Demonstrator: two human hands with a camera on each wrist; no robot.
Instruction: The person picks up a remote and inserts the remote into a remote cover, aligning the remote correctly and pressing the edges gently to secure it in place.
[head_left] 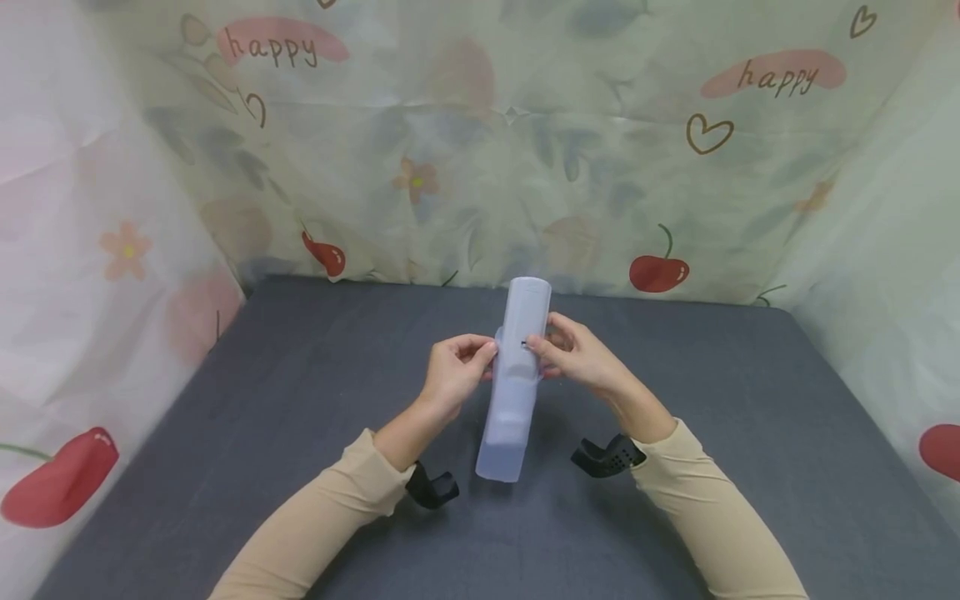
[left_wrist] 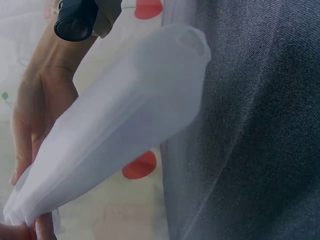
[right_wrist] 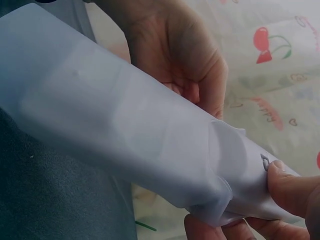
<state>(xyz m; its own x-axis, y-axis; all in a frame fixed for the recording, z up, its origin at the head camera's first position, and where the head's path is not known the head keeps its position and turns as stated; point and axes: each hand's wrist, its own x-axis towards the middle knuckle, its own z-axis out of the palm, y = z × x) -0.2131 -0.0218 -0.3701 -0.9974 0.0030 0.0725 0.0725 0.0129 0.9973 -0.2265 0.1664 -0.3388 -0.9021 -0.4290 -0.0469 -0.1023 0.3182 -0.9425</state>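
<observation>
A long, whitish translucent plastic case [head_left: 513, 408], shaped like a flattened tube, is held above the table between both hands. Its upper part bears a small dark mark, and a wider see-through sleeve surrounds the part below; what lies inside is too blurred to tell. My left hand [head_left: 456, 373] pinches the case's left edge near the sleeve's rim. On the opposite side, my right hand [head_left: 581, 357] grips it, thumb on the front beside the mark and fingers at the side and behind. In the right wrist view, the sleeve's rim [right_wrist: 220, 155] flares slightly away from the upper part.
A dark grey cloth-covered table [head_left: 360, 325] lies under the hands. Patterned curtains [head_left: 517, 192] with cherries and hearts enclose the back and both sides. Black wrist mounts [head_left: 607, 457] hang from the beige sleeves [head_left: 322, 508].
</observation>
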